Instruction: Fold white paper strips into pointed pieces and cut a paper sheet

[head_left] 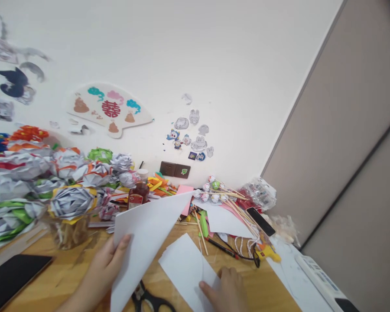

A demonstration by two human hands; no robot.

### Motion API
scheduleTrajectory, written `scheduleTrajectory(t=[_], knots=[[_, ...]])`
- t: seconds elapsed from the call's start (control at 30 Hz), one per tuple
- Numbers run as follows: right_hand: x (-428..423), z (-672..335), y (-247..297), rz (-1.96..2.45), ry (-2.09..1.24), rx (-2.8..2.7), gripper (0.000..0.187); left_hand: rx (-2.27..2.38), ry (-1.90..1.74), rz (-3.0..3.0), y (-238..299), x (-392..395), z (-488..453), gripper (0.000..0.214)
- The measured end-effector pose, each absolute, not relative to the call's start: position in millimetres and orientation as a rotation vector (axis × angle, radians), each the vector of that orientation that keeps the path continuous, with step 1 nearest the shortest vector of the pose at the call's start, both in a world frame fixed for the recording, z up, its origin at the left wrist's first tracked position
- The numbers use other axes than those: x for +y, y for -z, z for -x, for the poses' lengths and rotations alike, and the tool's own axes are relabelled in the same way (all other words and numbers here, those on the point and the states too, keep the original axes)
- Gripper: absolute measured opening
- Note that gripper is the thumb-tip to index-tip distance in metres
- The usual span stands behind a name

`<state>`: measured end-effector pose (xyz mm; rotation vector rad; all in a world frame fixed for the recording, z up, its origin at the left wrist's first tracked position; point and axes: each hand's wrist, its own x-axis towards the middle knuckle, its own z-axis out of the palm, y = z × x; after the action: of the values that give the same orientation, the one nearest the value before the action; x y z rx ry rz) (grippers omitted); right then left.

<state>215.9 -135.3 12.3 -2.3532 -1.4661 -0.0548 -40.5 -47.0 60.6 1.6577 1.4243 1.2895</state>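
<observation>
My left hand (115, 255) pinches the left edge of a large white sheet of paper (146, 229), thumb on the front, holding it tilted up above the table. With my right hand (225, 288) I grip the lower right part of a smaller stack of white paper (183, 262), thumb on top; the stack lies on or just over the wooden table (162, 281). Black-handled scissors (151, 299) lie between my hands, their blades partly hidden behind the large sheet.
Folded paper flowers (73, 201) crowd the left, beside a dark tablet-like slab (17, 277). A brown bottle (138, 190) stands behind the sheet. On the right are wooden sticks (232, 206), a phone (260, 221), a yellow glue gun (268, 252) and a black pencil (222, 248).
</observation>
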Motion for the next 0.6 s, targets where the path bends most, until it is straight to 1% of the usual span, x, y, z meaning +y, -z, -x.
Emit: scheduleTrajectory(t=[0.1, 0.27, 0.33, 0.5, 0.6], knots=[[-128.1, -206.0, -22.7, 2.444, 0.058, -1.463, 0.035, 1.43, -1.313, -1.646, -62.0, -47.0, 41.1, 0.026], [-125.7, -199.3, -28.4, 2.491, -0.16, -1.544, 0.046, 1.432, -1.364, -1.674, -59.5, -43.9, 42.4, 0.039], [-125.9, -199.3, -28.6, 2.479, -0.223, -1.535, 0.048, 1.438, -1.374, -1.698, -57.4, -42.1, 43.0, 0.04], [-125.3, -203.6, -27.2, 2.439, -0.529, -1.363, 0.045, 1.394, -1.432, -1.724, -54.7, -38.4, 43.7, 0.035], [-126.2, -204.9, -25.3, 2.411, -0.552, -1.348, 0.041, 1.39, -1.436, -1.715, -54.5, -37.0, 43.8, 0.036]])
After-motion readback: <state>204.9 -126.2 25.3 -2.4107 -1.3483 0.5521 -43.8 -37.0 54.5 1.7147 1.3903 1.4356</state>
